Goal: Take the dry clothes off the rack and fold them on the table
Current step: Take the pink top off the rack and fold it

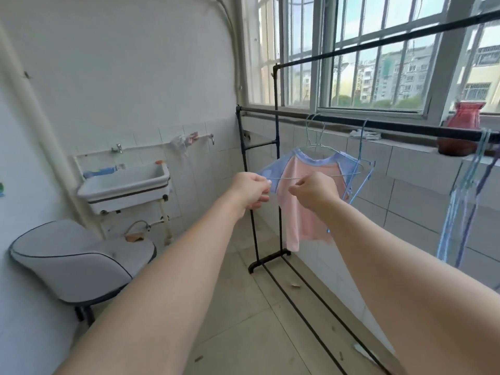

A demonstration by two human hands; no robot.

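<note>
Against the window wall, on the black rack (pixel 276 147): small shirt (pixel 303 201), pink body with blue sleeves and collar, hung on a thin wire hanger (pixel 319 147) hooked over the lower rail.
Left hand (pixel 250 189): fingers curled, grip clamped on the hanger's thin bottom wire at the shirt's blue sleeve end.
Right hand (pixel 313 192): fingers curled, grip pinched on the same wire, just in front of the pink chest.
Beside the shirt: bare blue hanger (pixel 361 163) on the same rail; more blue hangers (pixel 465 190) bunched near the right edge.
Left wall: white sink (pixel 124 185) under a tap.
Lower left: grey padded chair (pixel 78 261) on the tiled floor.
Windowsill: red vase (pixel 464 117).
</note>
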